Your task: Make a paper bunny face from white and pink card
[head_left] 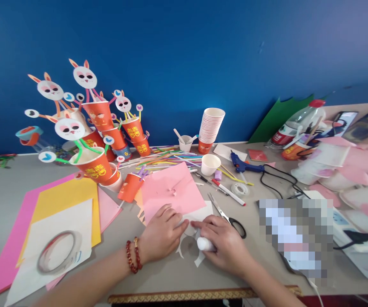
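Observation:
My left hand (163, 232), with red bead bracelets at the wrist, rests on the cut white paper (208, 207), its fingers stretched forward and pressing it down. In my right hand (224, 243) is a white tube shaped like a glue stick (205, 244), lying with its round end towards me. The right index fingertip meets the paper beside my left thumb. Curved edges and strips of cut white paper show between the hands; the rest is hidden beneath them. Just ahead lies a pink sheet (171, 187) with a small curled scrap on it. Black-handled scissors (227, 216) lie right of the paper.
Red paper cups with rabbit faces (96, 166) stand at the left, behind coloured sheets (59, 196) and a tape roll (58, 251). Stacked cups (211, 128), pipe cleaners (168, 160), pens (228, 192) and a blue glue gun (244, 164) lie farther back. A power strip (340, 219) is at right.

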`<state>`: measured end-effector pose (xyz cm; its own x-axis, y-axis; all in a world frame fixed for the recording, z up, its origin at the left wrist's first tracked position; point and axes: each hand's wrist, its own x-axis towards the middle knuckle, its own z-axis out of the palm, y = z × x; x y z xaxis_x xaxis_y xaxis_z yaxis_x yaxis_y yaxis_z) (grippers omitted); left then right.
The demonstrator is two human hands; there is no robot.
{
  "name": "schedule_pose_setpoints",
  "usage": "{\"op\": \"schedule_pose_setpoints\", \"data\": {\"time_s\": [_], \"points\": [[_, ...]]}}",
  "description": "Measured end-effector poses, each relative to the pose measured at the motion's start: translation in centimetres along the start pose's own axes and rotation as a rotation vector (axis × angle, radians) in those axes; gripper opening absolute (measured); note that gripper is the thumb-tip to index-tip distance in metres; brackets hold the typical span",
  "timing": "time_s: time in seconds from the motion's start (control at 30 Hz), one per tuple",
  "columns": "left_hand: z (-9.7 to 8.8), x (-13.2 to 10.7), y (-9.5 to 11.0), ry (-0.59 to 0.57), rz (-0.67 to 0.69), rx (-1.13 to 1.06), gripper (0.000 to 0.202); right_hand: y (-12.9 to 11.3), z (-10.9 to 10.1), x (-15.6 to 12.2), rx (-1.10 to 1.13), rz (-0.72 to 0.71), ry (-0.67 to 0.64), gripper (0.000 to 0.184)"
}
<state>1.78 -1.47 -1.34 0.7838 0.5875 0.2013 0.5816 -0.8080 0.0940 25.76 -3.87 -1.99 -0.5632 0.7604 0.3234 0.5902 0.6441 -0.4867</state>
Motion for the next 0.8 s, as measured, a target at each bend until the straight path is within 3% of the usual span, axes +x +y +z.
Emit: {"op": "schedule_pose_setpoints", "data": {"time_s": [0.13, 0.3, 0.8], "points": [[0.08, -0.16, 0.12, 0.034, -0.015, -0.029, 0.04, -0.01, 0.06, -0.12, -0.003, -0.014, 0.012, 0.044], [0.07, -0.3, 0.08, 0.04, -0.017, -0.041, 0.039, -0.15, 0.14, -0.16, -0.044, -0.04, -0.021, 0.025], [-0.55, -0.33, 0.55, 0.056, -0.063, -0.111, 0.039, -0.39, -0.1, -0.01, -0.003, -0.021, -0.02, 0.031]]}}
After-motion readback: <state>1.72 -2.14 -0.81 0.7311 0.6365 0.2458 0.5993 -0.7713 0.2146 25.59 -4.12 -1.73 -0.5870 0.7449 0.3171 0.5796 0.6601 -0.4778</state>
